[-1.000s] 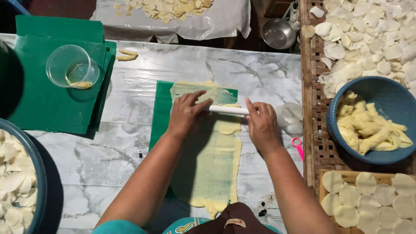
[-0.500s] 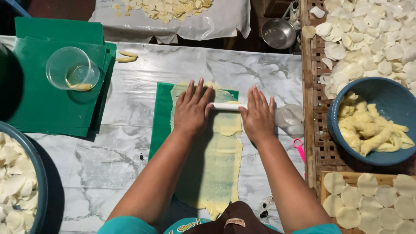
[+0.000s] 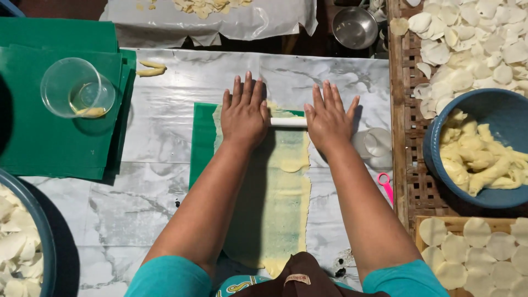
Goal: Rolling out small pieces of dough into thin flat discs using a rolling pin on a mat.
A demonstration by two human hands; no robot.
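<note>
Seen from above, one person's two bare hands press flat on a thin white rolling pin (image 3: 287,122) at the far end of a long strip of pale yellow dough (image 3: 280,203). The left hand (image 3: 244,113) covers the pin's left end and the right hand (image 3: 328,118) covers its right end; only a short middle section of the pin shows between them. All the fingers (image 3: 246,88) are stretched out straight and spread, palms down, clenched on nothing; the pin lies under the palms rather than in a grip.

The pin's long axis runs left to right, crosswise to the dough. The dough strip's long axis runs away from the person, from near the body up to the hands, so nearly all of the dough lies on the near side of the pin, between the forearms. Both hands sit equally close to the pin. The dough rests on one green plastic sheet (image 3: 201,137) on the marble-patterned surface (image 3: 137,192).

Counted: one rolling pin, one dough strip, two hands. To the left sits one clear plastic cup (image 3: 77,88) on a stack of green sheets (image 3: 38,143). To the right are one small clear round cutter (image 3: 377,144), one pink tool (image 3: 386,186), and one blue bowl (image 3: 498,107) of yellow dough lumps. Many cut white dough rounds (image 3: 473,38) lie on a woven tray, too many to count.
</note>
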